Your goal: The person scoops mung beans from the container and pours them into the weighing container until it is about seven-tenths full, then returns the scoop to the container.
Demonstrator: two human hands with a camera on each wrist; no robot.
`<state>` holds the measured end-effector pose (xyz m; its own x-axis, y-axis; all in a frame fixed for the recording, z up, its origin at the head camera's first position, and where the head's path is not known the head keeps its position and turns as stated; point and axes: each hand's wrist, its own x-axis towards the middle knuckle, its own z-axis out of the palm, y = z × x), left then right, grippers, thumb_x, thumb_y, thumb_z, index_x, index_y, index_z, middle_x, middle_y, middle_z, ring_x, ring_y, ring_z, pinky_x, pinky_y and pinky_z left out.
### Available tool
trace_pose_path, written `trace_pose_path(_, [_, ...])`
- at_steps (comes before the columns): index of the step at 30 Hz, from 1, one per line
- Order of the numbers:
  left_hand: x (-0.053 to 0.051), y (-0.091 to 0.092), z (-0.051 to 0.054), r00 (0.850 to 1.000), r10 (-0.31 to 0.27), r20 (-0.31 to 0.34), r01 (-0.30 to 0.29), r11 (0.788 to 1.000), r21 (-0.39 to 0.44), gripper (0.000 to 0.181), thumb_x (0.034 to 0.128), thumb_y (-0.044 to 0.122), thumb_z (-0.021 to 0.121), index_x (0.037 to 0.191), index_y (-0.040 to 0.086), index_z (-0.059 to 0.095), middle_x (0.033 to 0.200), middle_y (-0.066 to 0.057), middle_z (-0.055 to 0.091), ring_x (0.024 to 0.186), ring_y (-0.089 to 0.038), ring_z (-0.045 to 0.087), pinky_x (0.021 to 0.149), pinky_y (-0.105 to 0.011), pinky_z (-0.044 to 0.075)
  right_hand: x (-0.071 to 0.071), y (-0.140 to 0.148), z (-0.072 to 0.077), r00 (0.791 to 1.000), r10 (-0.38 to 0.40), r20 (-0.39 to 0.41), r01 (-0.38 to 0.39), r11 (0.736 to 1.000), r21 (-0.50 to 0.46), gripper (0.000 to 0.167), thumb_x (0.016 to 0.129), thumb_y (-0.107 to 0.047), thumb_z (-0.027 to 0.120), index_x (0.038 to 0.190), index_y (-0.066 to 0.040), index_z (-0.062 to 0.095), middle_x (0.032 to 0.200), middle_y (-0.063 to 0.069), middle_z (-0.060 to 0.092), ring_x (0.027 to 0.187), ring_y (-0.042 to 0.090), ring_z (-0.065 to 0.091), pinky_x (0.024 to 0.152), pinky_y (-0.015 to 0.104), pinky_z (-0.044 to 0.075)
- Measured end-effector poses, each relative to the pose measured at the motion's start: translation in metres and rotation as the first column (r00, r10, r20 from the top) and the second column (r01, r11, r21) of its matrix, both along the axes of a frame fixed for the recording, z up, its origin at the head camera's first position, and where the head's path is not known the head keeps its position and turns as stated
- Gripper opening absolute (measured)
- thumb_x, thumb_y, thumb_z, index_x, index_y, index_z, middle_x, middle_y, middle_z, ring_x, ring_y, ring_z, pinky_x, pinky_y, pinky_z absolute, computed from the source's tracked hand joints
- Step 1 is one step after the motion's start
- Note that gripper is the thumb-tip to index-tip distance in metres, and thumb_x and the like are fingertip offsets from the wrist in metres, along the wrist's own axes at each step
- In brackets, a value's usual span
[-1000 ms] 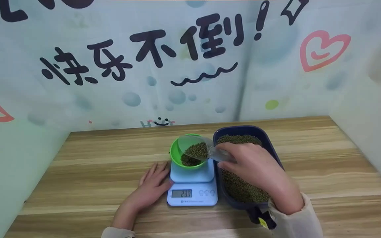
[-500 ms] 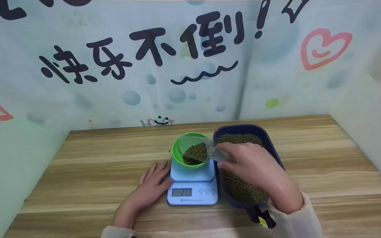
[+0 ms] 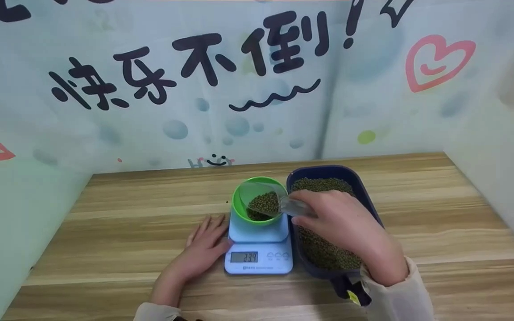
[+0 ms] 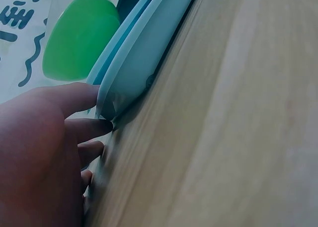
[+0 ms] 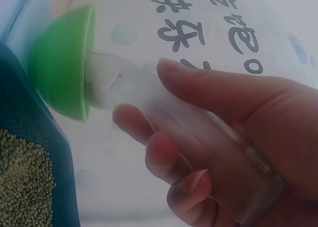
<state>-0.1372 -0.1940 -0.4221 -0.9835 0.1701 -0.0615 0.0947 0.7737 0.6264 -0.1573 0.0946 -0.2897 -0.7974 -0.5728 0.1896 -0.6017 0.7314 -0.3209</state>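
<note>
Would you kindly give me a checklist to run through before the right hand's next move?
1. Green bowl on the scale: ok.
2. Scoop gripped by the right hand: ok.
3. Scoop's mouth over the bowl: ok.
4. Left hand off the scale: not ok, its thumb touches the edge.
5. Exact reading on the display: cannot tell, digits blurred.

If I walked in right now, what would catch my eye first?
Probably the bright green bowl on the pale blue kitchen scale near the middle of the table, with the right hand holding a clear scoop at its mouth. Beside the scale, on the right, a navy tub holds a mass of small green-brown beans. Behind, large black Chinese characters stretch across the pale backdrop.
</note>
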Motion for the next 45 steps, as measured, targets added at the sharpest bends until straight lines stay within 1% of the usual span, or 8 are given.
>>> trace_pose_path(9, [0.0004,-0.0004,0.0,1.0,0.0,-0.003,0.0,1.0,-0.003,0.059,0.0903,0.051,0.038,0.14,0.02,0.03,0.148,0.0,0.016,0.135,-0.025,-0.003,0.103,-0.048,-0.006,-0.0002,0.0008,0.001,1.0,-0.001,0.003,0.001,1.0,-0.006,0.039,0.082,-0.033,0.063,0.118,-0.018,0.058,0.096,-0.005,0.064,0.075,0.008,0.057,0.068,0.033,0.047])
trace_pose_path(12, [0.0003,-0.0005,-0.0004,1.0,-0.002,-0.004,0.002,1.0,-0.004,0.059,0.0903,0.051,0.038,0.14,0.02,0.03,0.148,-0.001,0.016,0.135,-0.025,-0.003,0.103,-0.048,-0.006,-0.0002,0.0012,0.0011,1.0,0.0,-0.006,-0.001,1.0,-0.007,0.038,0.082,-0.033,0.063,0.117,-0.018,0.058,0.095,-0.006,0.064,0.074,0.008,0.057,0.067,0.032,0.046])
trace_pose_path(18, [-0.0002,-0.0003,-0.0006,1.0,-0.004,0.002,0.004,1.0,-0.004,0.06,0.0902,0.052,0.037,0.14,0.02,0.029,0.148,-0.001,0.016,0.135,-0.025,-0.004,0.102,-0.049,-0.006,0.0001,0.0016,0.001,1.0,-0.004,-0.03,0.003,1.0,-0.024,0.038,0.081,-0.032,0.065,0.115,-0.018,0.061,0.098,-0.005,0.064,0.078,0.008,0.058,0.069,0.032,0.047])
trace_pose_path(25, [-0.0015,0.0004,-0.0002,1.0,-0.008,-0.03,0.009,1.0,0.003,0.058,0.0906,0.05,0.039,0.138,0.016,0.034,0.147,-0.003,0.019,0.135,-0.027,-0.001,0.103,-0.049,-0.004,-0.0012,0.0015,0.0011,0.999,-0.028,-0.027,0.028,1.0,-0.011,0.038,0.081,-0.033,0.065,0.115,-0.018,0.06,0.091,-0.006,0.064,0.074,0.01,0.057,0.067,0.034,0.046])
trace_pose_path(28, [-0.0008,0.0004,-0.0011,0.999,-0.008,-0.034,0.008,1.0,-0.002,0.058,0.0908,0.049,0.039,0.139,0.016,0.034,0.147,-0.003,0.019,0.135,-0.027,-0.001,0.103,-0.049,-0.004,-0.0013,0.0021,0.0007,0.999,-0.034,-0.031,0.033,0.999,-0.016,0.037,0.081,-0.034,0.065,0.115,-0.018,0.06,0.093,-0.006,0.064,0.075,0.01,0.057,0.067,0.034,0.046])
trace_pose_path(35, [0.0008,-0.0004,-0.0035,1.0,-0.001,-0.019,0.001,1.0,-0.01,0.058,0.0908,0.049,0.038,0.139,0.018,0.033,0.147,-0.002,0.017,0.135,-0.025,-0.002,0.103,-0.048,-0.006,-0.0015,0.0029,-0.0012,0.999,-0.018,-0.034,0.017,1.0,-0.021,0.036,0.081,-0.033,0.065,0.114,-0.019,0.061,0.097,-0.005,0.065,0.079,0.011,0.059,0.069,0.034,0.047])
trace_pose_path(42, [0.0001,-0.0003,-0.0023,1.0,-0.005,-0.027,0.005,1.0,-0.014,0.059,0.0903,0.052,0.038,0.139,0.019,0.032,0.147,-0.002,0.017,0.135,-0.025,-0.002,0.103,-0.048,-0.006,-0.0026,0.0059,0.0006,0.999,-0.018,-0.047,0.017,0.999,-0.032,0.037,0.081,-0.031,0.065,0.115,-0.019,0.061,0.099,-0.004,0.065,0.082,0.011,0.06,0.071,0.034,0.047])
trace_pose_path(45, [0.0,-0.0004,-0.0013,1.0,-0.003,-0.018,0.003,1.0,-0.014,0.059,0.09,0.052,0.037,0.139,0.019,0.032,0.147,-0.001,0.016,0.135,-0.025,-0.003,0.103,-0.049,-0.006,-0.0028,0.0071,0.0014,0.999,-0.019,-0.05,0.017,0.999,-0.04,0.037,0.081,-0.031,0.066,0.115,-0.02,0.061,0.1,-0.005,0.065,0.082,0.012,0.06,0.071,0.034,0.047])
